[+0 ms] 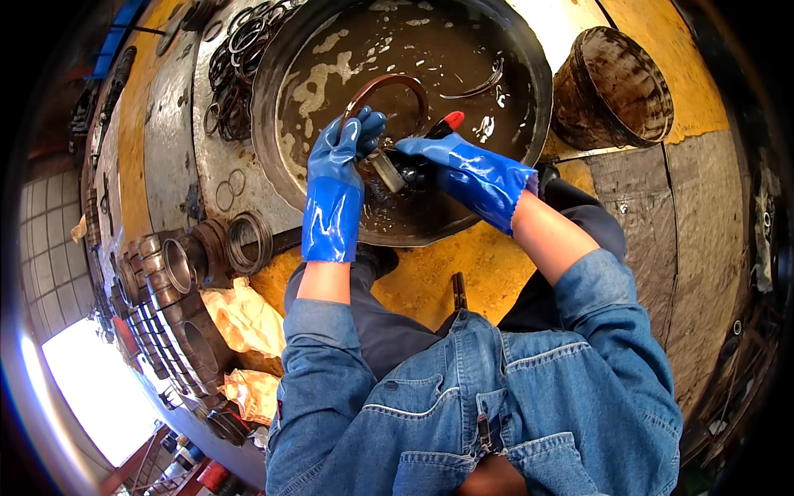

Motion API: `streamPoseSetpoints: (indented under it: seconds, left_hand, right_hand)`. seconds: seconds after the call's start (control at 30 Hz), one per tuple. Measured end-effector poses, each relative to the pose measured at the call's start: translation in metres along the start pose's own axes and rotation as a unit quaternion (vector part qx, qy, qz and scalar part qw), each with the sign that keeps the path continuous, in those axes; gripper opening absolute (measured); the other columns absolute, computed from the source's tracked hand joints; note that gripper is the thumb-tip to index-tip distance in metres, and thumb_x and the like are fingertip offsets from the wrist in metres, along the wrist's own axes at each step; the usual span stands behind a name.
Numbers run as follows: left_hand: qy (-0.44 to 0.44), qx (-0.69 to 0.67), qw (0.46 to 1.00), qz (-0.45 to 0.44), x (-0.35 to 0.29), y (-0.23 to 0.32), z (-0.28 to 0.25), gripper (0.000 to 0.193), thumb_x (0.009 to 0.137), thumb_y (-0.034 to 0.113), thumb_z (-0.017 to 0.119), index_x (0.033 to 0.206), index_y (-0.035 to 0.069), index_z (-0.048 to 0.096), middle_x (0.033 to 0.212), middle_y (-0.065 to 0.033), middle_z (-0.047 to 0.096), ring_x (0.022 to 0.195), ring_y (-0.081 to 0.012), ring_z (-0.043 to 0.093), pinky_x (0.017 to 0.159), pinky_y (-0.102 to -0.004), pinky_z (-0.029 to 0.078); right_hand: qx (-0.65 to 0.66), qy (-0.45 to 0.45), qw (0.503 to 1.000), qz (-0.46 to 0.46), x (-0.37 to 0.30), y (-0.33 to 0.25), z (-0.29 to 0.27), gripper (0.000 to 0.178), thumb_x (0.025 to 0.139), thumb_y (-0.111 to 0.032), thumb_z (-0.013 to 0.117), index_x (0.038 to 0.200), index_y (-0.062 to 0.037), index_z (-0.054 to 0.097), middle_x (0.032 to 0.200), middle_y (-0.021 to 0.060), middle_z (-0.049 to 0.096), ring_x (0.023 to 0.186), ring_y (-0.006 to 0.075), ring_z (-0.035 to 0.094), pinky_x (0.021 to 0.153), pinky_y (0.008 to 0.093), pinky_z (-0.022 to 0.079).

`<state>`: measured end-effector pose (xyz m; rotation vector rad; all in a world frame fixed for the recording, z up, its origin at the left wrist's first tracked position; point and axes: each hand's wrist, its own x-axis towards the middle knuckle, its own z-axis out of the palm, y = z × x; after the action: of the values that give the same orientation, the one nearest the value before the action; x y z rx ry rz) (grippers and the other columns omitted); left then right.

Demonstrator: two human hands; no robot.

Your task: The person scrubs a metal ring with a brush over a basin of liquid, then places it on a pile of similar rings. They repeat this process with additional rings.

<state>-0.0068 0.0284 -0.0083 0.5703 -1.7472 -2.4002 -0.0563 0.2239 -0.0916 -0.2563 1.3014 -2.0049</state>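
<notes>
Both my hands wear blue rubber gloves and are over a wide round basin (269,124) of murky brown liquid. My left hand (335,157) grips the lower left side of a brown ring (389,78), which stands tilted up above the liquid. My right hand (471,169) is closed round a brush (386,171) with pale bristles and a dark handle ending in a red tip. The bristles are close to the ring's near side; whether they touch it I cannot tell. A thin curved piece (486,83) shows at the liquid's surface on the right.
Right of the basin stands a stained bucket (571,103). A heap of dark rings (236,62) and two thin rings (225,194) lie to the left. Nearer on that side are stacked metal rings (248,242), cylindrical parts (178,264) and crumpled brown paper (248,318).
</notes>
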Motion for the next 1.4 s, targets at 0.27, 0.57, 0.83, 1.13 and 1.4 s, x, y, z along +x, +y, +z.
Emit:
streamPoseSetpoints:
  seconds: [0.27, 0.57, 0.83, 1.13, 1.4]
  left_hand:
    - [0.027, -0.166, 0.986, -0.002, 0.021, 0.001, -0.052, 0.037, 0.108, 0.031, 0.065, 0.133, 0.003, 0.070, 0.130, -0.0160, 0.074, 0.121, -0.0323, 0.072, 0.097, -0.0450, 0.060]
    - [-0.136, -0.412, 0.899, -0.065, 0.038, -0.018, -0.065, 0.038, 0.101, 0.035, 0.073, 0.130, 0.011, 0.073, 0.134, -0.0113, 0.072, 0.119, -0.0321, 0.072, 0.096, -0.0518, 0.062]
    - [0.072, 0.519, 0.788, 0.322, 0.023, 0.012, -0.025, 0.070, 0.072, 0.018, 0.096, 0.134, 0.002, 0.067, 0.128, -0.0153, 0.073, 0.117, -0.0307, 0.072, 0.102, -0.0409, 0.057]
    - [-0.167, 0.466, 0.868, 0.042, 0.007, -0.009, -0.025, 0.027, 0.094, 0.007, 0.078, 0.120, 0.001, 0.073, 0.093, -0.0064, 0.077, 0.080, -0.0106, 0.068, 0.067, -0.0257, 0.054]
    - [0.071, 0.171, 0.980, -0.067, -0.004, 0.038, -0.014, 0.035, 0.105, 0.034, 0.070, 0.125, 0.007, 0.074, 0.091, -0.0029, 0.077, 0.061, -0.0042, 0.052, 0.057, -0.0211, 0.039]
  right_hand:
    - [-0.238, 0.084, 0.961, 0.114, -0.020, -0.100, 0.012, 0.053, 0.091, -0.050, 0.078, 0.116, -0.0037, 0.080, 0.102, 0.0070, 0.079, 0.084, 0.0185, 0.071, 0.085, 0.0332, 0.056]
    - [-0.196, 0.080, 0.973, 0.090, -0.017, -0.093, 0.013, 0.055, 0.091, -0.057, 0.076, 0.096, -0.0022, 0.080, 0.081, 0.0103, 0.075, 0.075, 0.0158, 0.066, 0.077, 0.0329, 0.054]
    - [-0.675, 0.028, 0.737, -0.009, -0.013, -0.116, 0.011, 0.030, 0.089, -0.039, 0.075, 0.107, -0.0157, 0.080, 0.103, 0.0110, 0.079, 0.097, 0.0349, 0.075, 0.084, 0.0444, 0.060]
    - [-0.723, 0.008, 0.691, -0.018, -0.001, -0.100, 0.023, 0.021, 0.088, -0.028, 0.077, 0.107, -0.0198, 0.078, 0.107, 0.0108, 0.077, 0.103, 0.0352, 0.074, 0.088, 0.0450, 0.059]
    - [-0.522, 0.125, 0.842, 0.050, -0.003, -0.115, 0.005, 0.029, 0.093, -0.040, 0.073, 0.105, -0.0144, 0.080, 0.102, 0.0131, 0.079, 0.097, 0.0360, 0.075, 0.088, 0.0426, 0.060]
